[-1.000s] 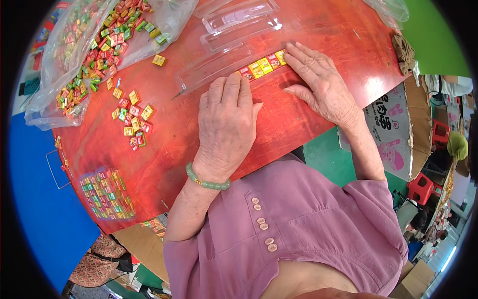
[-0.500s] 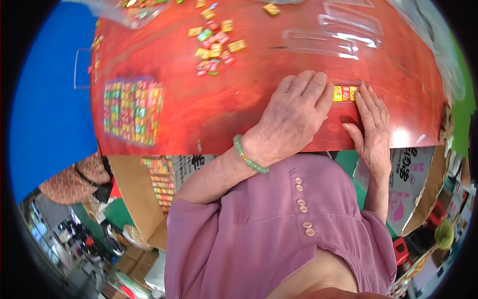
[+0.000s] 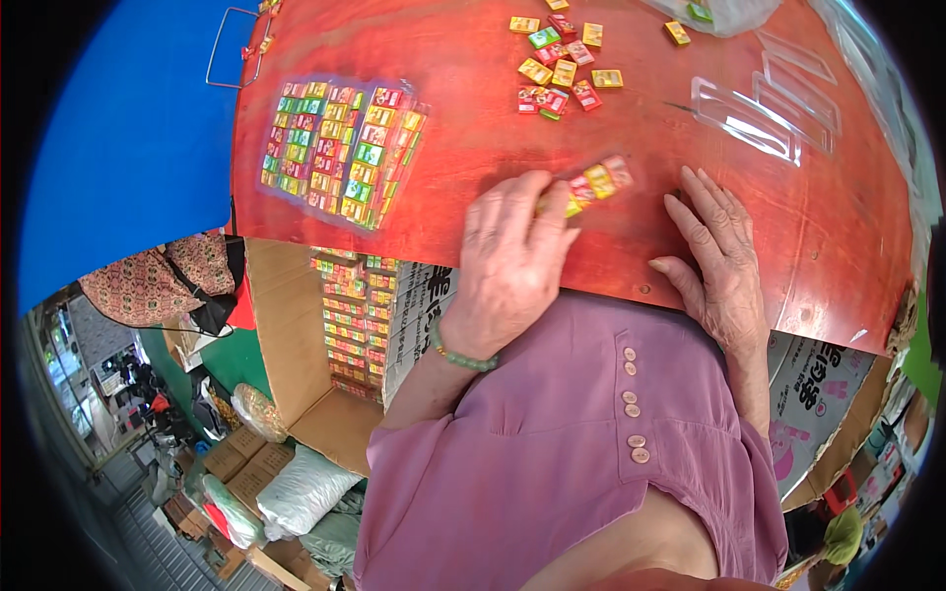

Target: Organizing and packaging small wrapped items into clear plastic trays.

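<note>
My left hand [image 3: 507,261], with a green bead bracelet, is closed on one end of a narrow clear plastic tray [image 3: 599,183]. A row of small red and yellow boxes fills the tray, slightly blurred. It slants just above or on the red table [image 3: 443,167]; I cannot tell which. Resting on the table to the right, my right hand [image 3: 717,258] is open and empty, its fingers apart. Several filled trays [image 3: 340,148] lie side by side at the left. Loose small boxes [image 3: 564,73], red, yellow and green, are scattered at the far middle.
Empty clear trays [image 3: 749,123] lie at the far right, near a plastic bag [image 3: 724,15]. Below the table's front edge, an open cardboard box [image 3: 291,325] at the left contains packed rows of filled trays [image 3: 355,315]. Another carton [image 3: 813,394] stands at the right.
My left hand has carried the filled tray leftward, away from my right hand. My right hand has let go of the tray's other end and spread its fingers. The view has swung left.
</note>
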Demonstrator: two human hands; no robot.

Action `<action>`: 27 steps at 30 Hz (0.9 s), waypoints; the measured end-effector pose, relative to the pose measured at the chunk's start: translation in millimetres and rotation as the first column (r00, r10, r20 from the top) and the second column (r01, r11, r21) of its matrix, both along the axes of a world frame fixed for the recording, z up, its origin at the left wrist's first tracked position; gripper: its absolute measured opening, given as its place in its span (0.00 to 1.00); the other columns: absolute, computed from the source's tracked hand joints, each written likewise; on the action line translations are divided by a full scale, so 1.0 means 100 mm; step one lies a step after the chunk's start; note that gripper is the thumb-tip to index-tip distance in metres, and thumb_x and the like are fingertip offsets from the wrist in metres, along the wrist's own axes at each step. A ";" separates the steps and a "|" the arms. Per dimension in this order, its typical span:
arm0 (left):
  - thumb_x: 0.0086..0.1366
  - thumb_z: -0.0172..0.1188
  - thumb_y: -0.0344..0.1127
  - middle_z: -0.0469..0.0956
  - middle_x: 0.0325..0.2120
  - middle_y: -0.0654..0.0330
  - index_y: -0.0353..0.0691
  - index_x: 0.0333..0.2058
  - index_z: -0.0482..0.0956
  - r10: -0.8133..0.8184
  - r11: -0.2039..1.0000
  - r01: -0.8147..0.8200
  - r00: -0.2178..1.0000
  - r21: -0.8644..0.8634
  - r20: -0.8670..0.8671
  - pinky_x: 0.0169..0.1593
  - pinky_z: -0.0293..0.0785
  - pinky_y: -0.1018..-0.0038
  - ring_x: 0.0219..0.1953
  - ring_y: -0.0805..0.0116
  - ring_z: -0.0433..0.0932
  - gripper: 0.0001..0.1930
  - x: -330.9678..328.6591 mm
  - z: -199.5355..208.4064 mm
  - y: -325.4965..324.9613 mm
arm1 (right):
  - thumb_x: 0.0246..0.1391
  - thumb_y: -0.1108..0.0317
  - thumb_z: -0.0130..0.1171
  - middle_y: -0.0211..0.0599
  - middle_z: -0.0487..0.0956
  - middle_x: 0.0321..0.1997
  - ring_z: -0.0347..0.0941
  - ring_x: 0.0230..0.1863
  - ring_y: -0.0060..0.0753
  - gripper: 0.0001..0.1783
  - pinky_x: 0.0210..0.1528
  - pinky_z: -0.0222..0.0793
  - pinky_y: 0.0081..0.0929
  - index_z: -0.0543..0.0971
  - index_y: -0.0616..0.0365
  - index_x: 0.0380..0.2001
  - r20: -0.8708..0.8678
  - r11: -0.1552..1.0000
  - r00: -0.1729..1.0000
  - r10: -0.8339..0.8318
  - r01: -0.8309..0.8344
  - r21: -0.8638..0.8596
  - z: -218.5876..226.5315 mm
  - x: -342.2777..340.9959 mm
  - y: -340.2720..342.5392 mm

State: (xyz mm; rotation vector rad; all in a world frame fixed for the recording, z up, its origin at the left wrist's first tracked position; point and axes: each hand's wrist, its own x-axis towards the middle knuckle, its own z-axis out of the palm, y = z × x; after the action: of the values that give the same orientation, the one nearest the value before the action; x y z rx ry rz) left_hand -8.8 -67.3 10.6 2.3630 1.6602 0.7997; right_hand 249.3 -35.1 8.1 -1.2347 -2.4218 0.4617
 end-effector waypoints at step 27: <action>0.64 0.68 0.36 0.73 0.58 0.49 0.38 0.56 0.78 0.520 0.853 -0.480 0.819 0.206 -0.242 0.60 0.68 0.48 0.59 0.45 0.72 0.23 -1.02 0.06 0.00 | 0.56 0.63 0.69 0.43 0.72 0.66 0.71 0.62 0.50 0.25 0.64 0.68 0.46 0.78 0.57 0.56 -0.032 0.939 0.939 0.342 -0.343 -0.039 0.17 -1.00 0.54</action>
State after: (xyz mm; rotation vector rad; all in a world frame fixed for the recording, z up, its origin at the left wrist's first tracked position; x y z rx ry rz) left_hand -110.8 -67.6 16.7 2.2279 2.4968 0.6719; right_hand 149.8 18.6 25.4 -0.8136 -2.6258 0.6261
